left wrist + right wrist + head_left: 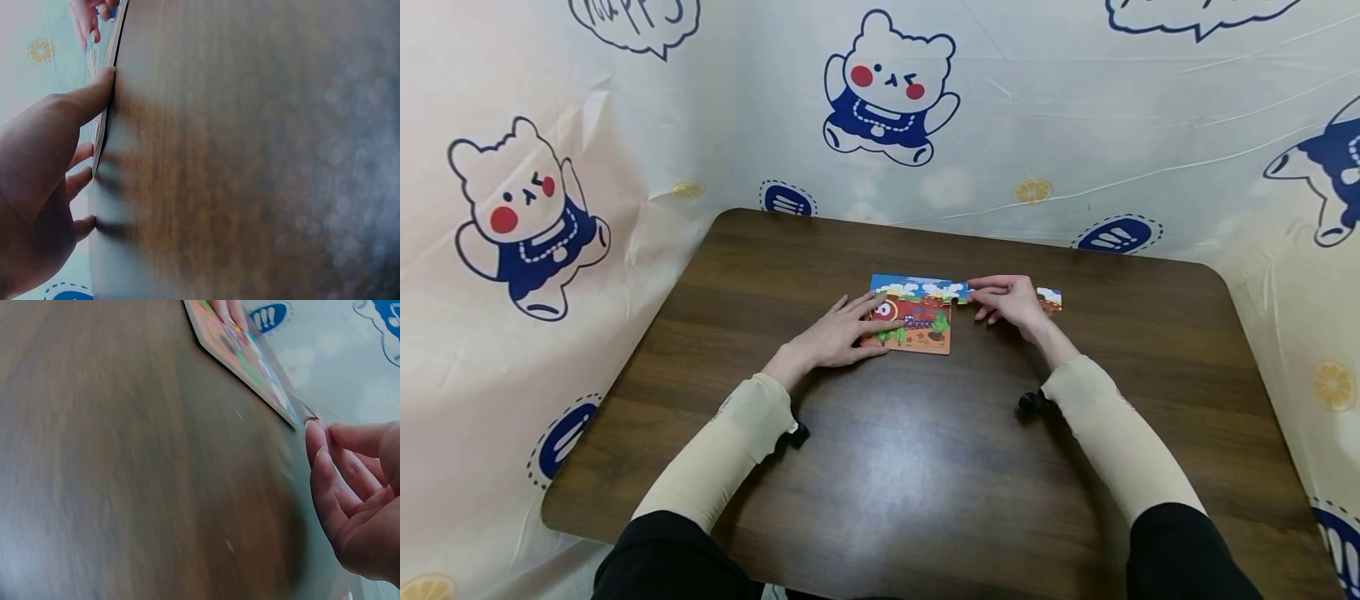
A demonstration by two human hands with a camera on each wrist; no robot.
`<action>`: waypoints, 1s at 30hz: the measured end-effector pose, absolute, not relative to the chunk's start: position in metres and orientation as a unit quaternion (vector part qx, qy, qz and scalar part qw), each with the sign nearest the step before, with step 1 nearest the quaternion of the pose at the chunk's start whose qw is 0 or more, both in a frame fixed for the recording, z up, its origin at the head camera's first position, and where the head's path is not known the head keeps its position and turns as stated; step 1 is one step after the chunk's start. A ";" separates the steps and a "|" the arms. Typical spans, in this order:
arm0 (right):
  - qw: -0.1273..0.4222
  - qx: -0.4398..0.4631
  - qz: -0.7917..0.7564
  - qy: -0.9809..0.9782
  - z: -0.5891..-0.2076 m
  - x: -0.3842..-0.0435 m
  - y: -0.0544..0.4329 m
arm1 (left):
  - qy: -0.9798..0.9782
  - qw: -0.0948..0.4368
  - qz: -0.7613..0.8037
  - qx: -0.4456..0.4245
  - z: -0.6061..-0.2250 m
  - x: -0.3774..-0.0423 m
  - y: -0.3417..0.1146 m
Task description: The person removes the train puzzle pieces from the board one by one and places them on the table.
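A colourful jigsaw puzzle (934, 339) with a red train under a blue sky lies flat on the table. My left hand (841, 335) rests on its left side, fingers spread, and hides part of the picture. In the left wrist view the thumb (97, 94) presses at the puzzle's near edge. At the upper right of the puzzle, my right hand (1011, 302) pinches a blue-and-white puzzle piece (961, 292) between thumb and fingers. The right wrist view shows this right hand (356, 494) just beyond the puzzle's corner (290, 419), with the pinched piece mostly hidden.
Another puzzle piece (1051, 298) lies just right of the right hand, partly covered by it. The brown wooden table (880, 483) has rounded corners. A white cloth with cartoon bears (891, 92) hangs behind and beside it.
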State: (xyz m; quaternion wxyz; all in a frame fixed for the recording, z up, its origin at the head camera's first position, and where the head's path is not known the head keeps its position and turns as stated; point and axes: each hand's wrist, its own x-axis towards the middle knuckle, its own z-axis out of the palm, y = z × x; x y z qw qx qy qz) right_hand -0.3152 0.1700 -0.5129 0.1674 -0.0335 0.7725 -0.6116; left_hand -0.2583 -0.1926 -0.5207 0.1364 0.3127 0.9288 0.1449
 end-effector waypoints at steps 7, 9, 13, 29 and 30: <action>0.169 -0.019 -0.611 0.774 -0.508 -0.313 0.200 | 0.929 0.136 0.144 0.314 -0.521 -0.258 -0.192; 0.170 -0.013 -0.608 0.776 -0.507 -0.313 0.207 | 0.929 0.137 0.144 0.313 -0.520 -0.258 -0.192; 0.172 -0.004 -0.601 0.780 -0.507 -0.311 0.220 | 0.929 0.140 0.143 0.312 -0.518 -0.258 -0.193; 0.158 0.013 -0.587 0.794 -0.505 -0.312 0.242 | 0.929 0.141 0.142 0.311 -0.519 -0.258 -0.192; 0.159 0.015 -0.586 0.795 -0.505 -0.312 0.243 | 0.929 0.141 0.142 0.311 -0.519 -0.258 -0.192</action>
